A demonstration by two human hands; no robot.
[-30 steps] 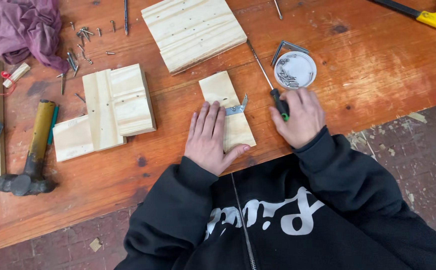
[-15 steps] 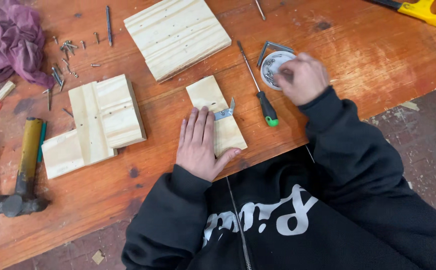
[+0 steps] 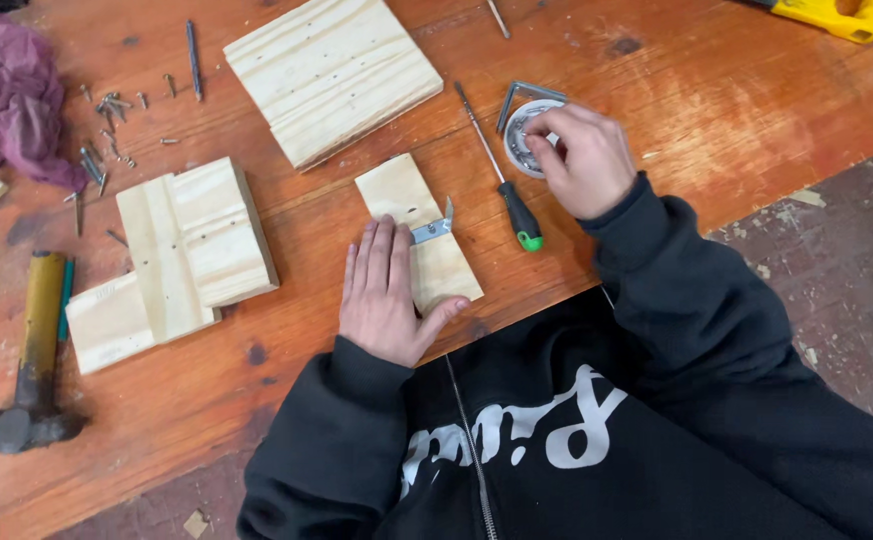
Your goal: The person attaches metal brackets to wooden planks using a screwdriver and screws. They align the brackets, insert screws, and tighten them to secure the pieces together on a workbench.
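A person at a wooden bench [image 3: 737, 110] steadies a small board and reaches into a tin of hardware.

The left hand [image 3: 389, 292] lies flat, fingers together, pressing on a small pine board [image 3: 427, 240] with a metal angle bracket [image 3: 434, 229] on it. The right hand [image 3: 582, 160] has its fingertips pinched inside a round white tin [image 3: 519, 130]; what they grip is hidden. A green-tipped screwdriver [image 3: 502, 180] lies between the board and the tin. A hammer [image 3: 27, 370] and loose screws [image 3: 107, 130] lie to the left.
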